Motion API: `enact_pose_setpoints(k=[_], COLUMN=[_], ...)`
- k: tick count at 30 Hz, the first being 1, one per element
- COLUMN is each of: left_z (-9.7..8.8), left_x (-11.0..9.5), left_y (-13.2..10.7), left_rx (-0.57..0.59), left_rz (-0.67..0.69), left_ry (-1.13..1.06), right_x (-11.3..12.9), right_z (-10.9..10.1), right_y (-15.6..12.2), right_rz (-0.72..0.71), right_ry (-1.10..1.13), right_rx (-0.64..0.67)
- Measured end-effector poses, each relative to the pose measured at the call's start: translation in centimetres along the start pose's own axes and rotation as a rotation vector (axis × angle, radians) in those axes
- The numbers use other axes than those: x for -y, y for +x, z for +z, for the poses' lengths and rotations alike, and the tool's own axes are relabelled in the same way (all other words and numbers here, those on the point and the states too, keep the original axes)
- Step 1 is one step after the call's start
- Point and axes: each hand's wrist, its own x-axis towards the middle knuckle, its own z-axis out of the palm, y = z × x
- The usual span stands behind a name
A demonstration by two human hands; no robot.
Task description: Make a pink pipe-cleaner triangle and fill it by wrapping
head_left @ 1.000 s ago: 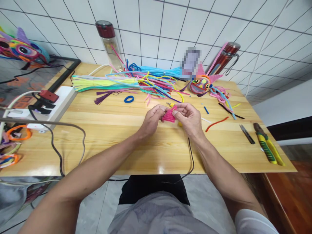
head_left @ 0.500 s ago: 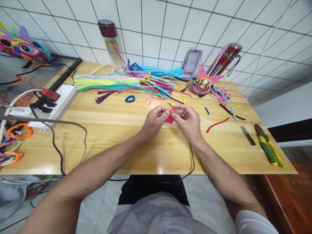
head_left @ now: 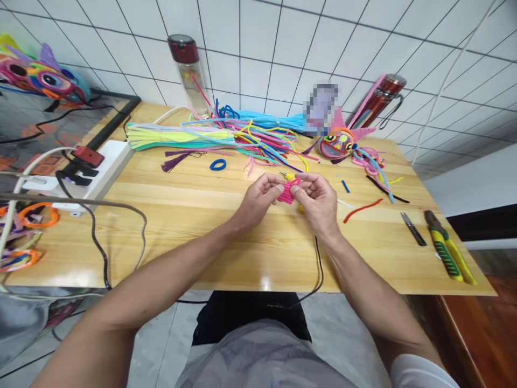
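Note:
Both hands meet over the middle of the wooden table [head_left: 226,248]. My left hand [head_left: 258,199] and my right hand [head_left: 319,202] each pinch a small pink pipe-cleaner piece [head_left: 287,193] between their fingertips, fingers curled closed. A small yellow-handled tool [head_left: 288,175] lies just behind the hands. Behind it spreads a pile of coloured pipe cleaners [head_left: 226,137]. A loose red pipe cleaner [head_left: 361,209] lies right of my right hand.
A colourful pipe-cleaner mask [head_left: 337,144] sits at the back right, with two red-capped bottles [head_left: 189,70] [head_left: 379,97] behind. Small scissors [head_left: 412,228] and green-yellow pliers [head_left: 448,248] lie at the right. A white power strip [head_left: 100,167] with cables occupies the left; a blue ring [head_left: 217,164] lies nearby.
The hands have stayed together on the pink piece, turning it slightly between the fingertips; the view shifted a little.

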Motion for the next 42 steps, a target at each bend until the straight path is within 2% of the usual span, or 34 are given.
enact_pose_setpoints(k=[6, 11, 16, 22, 28, 36, 42], left_z=[0.3, 0.3, 0.5, 1.0, 0.6, -0.1, 0.2], left_x=[0.3, 0.1, 0.1, 0.7, 0.8, 0.5, 1.1], left_y=[0.0, 0.0, 0.1, 0.0, -0.1, 0.1, 0.3], left_rx=[0.055, 0.03, -0.006, -0.008, 0.019, 0.011, -0.007], left_rz=[0.03, 0.025, 0.021, 0.033, 0.009, -0.012, -0.04], left_ry=[-0.035, -0.065, -0.076, -0.066, -0.033, 0.048, -0.026], right_x=[-0.3, -0.6, -0.9, -1.0, -1.6, -1.6, -1.8], right_z=[0.0, -0.1, -0.3, -0.2, 0.0, 0.2, 0.0], right_y=[-0.2, -0.1, 0.2, 0.0, -0.5, -0.1, 0.6], right_rz=[0.029, 0.048, 0.038, -0.017, -0.026, 0.051, 0.096], right_ry=[-0.002, -0.027, -0.067, -0.124, -0.133, 0.017, 0.095], right_rx=[0.04, 0.055, 0.001, -0.005, 0.015, 0.057, 0.028])
